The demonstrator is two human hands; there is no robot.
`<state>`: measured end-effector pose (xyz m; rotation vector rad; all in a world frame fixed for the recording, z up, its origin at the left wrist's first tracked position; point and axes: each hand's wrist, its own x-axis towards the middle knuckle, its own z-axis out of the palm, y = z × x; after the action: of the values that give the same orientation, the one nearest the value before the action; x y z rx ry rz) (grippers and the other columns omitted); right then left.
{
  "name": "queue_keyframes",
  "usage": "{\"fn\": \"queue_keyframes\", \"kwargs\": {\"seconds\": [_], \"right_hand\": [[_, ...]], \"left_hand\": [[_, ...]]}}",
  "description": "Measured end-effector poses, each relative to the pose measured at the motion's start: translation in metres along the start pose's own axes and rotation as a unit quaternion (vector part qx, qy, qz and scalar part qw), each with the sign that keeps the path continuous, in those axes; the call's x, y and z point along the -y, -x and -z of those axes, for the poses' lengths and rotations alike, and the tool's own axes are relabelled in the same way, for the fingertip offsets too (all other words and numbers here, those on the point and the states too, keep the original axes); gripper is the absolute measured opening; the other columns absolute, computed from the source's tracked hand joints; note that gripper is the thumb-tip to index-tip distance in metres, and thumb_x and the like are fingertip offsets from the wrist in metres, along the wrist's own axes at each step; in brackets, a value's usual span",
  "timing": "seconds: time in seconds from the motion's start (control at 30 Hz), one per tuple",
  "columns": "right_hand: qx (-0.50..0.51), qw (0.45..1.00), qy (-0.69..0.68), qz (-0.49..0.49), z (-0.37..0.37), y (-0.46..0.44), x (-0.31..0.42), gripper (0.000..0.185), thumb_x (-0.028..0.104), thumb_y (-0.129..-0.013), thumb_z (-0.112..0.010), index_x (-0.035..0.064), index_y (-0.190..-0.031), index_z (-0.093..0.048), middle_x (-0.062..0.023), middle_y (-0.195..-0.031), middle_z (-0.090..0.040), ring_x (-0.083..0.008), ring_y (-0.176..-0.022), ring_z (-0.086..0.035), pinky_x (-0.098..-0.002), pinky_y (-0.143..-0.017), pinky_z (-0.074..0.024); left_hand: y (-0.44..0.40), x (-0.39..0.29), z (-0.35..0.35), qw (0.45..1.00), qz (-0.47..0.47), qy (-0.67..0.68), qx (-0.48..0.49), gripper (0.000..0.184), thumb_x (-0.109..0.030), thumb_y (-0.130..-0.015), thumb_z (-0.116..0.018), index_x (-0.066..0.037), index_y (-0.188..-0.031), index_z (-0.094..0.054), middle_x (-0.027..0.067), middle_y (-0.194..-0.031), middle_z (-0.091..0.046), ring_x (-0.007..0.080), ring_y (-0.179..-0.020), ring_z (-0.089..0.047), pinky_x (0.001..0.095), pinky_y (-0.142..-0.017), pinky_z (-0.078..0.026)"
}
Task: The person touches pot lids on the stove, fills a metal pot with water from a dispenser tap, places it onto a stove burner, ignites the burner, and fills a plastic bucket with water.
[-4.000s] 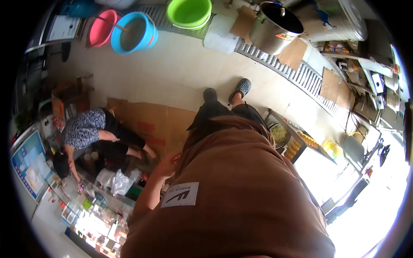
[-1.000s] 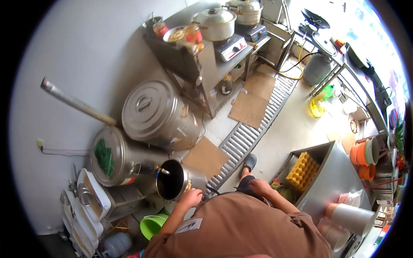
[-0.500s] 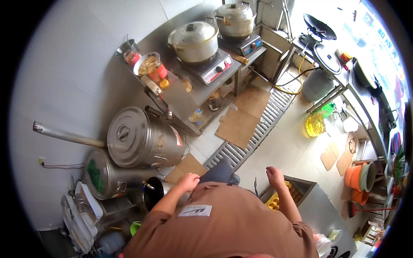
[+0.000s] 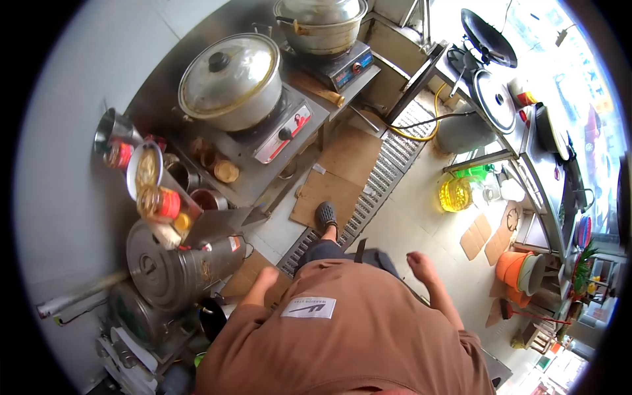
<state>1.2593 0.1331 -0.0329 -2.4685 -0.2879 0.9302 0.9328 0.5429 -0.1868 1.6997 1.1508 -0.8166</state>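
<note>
My left hand point(image 4: 265, 278) hangs by my side, smeared by motion, so its fingers do not show clearly. It is nearest to a lidded steel stockpot point(image 4: 214, 263) on the left, apart from it. My right hand point(image 4: 420, 265) is held out above the tiled floor, its fingers loosely curled with nothing seen in them. Ahead on the left, a lidded aluminium pot point(image 4: 230, 92) sits on a portable burner point(image 4: 283, 135). Another lidded pot point(image 4: 319, 33) stands on a second burner point(image 4: 349, 69) behind it. Neither hand touches any of these.
My shoe point(image 4: 325, 216) is on flattened cardboard point(image 4: 342, 171) beside a metal floor grate point(image 4: 388, 174). Jars point(image 4: 158, 203) crowd the steel counter's near edge. An oil jug point(image 4: 455, 195) stands under the right-hand rack. Orange buckets point(image 4: 513, 270) and a wok point(image 4: 488, 38) are on the right.
I have stepped forward; the pots and counter are closer and further left in view. My left hand has swung back and blurred. The open box of yellow items by my right arm has left view.
</note>
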Motion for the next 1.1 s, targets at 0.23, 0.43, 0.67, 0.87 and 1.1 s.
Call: {"fn": "queue_keyframes", "kwargs": {"seconds": [0.23,0.43,0.67,0.87,1.1], "right_hand": [[-0.017,0.999,-0.003,0.032,0.053,-0.096,0.031,0.024,0.02,-0.083,-0.054,0.0042,-0.099,-0.061,-0.0154,-0.091,-0.063,-0.0269,-0.086,-0.06,-0.0342,-0.077,-0.0468],[0.054,0.994,0.008,0.097,0.11,-0.164,0.018,0.024,0.022,-0.082,-0.053,0.0053,-0.098,-0.061,-0.0164,-0.093,-0.062,-0.0308,-0.089,-0.059,-0.0367,-0.078,-0.0461],[0.0,0.994,0.02,0.11,0.182,-0.245,-0.053,0.022,0.018,-0.082,-0.054,0.0025,-0.095,-0.062,-0.0177,-0.089,-0.062,-0.0312,-0.085,-0.06,-0.0358,-0.076,-0.0467],[0.012,0.994,-0.003,0.107,0.214,-0.288,-0.052,0.023,0.018,-0.082,-0.055,0.0012,-0.096,-0.061,-0.0178,-0.09,-0.063,-0.0278,-0.085,-0.062,-0.0326,-0.075,-0.0472],[0.057,0.983,0.026,0.174,0.19,-0.31,-0.022,0.022,0.02,-0.081,-0.053,0.0031,-0.091,-0.063,-0.0187,-0.086,-0.062,-0.0349,-0.084,-0.058,-0.0393,-0.075,-0.0464]], "left_hand": [[-0.011,-0.232,0.087,0.95,-0.138,0.273,-0.058,0.022,-0.017,-0.084,-0.051,-0.003,-0.099,-0.06,0.0031,-0.074,-0.06,0.0092,-0.057,-0.053,0.0229,-0.052,-0.042],[-0.012,-0.253,0.063,0.941,-0.061,0.292,-0.157,0.018,-0.017,-0.084,-0.051,-0.005,-0.093,-0.061,0.0025,-0.072,-0.06,0.0095,-0.054,-0.052,0.0225,-0.048,-0.041],[0.017,-0.212,-0.044,0.987,-0.008,0.114,-0.114,0.016,-0.012,-0.078,-0.051,-0.005,-0.069,-0.063,0.0059,-0.058,-0.055,0.0143,-0.054,-0.051,0.0297,-0.048,-0.04],[0.036,-0.261,-0.07,0.971,-0.054,0.195,-0.125,0.016,-0.014,-0.079,-0.052,-0.003,-0.074,-0.063,0.0051,-0.065,-0.057,0.0162,-0.056,-0.05,0.0311,-0.051,-0.041],[0.005,-0.29,-0.04,0.953,-0.008,0.261,-0.154,0.02,-0.016,-0.081,-0.052,-0.001,-0.089,-0.063,0.003,-0.071,-0.059,0.0105,-0.058,-0.052,0.0269,-0.053,-0.043]]}}
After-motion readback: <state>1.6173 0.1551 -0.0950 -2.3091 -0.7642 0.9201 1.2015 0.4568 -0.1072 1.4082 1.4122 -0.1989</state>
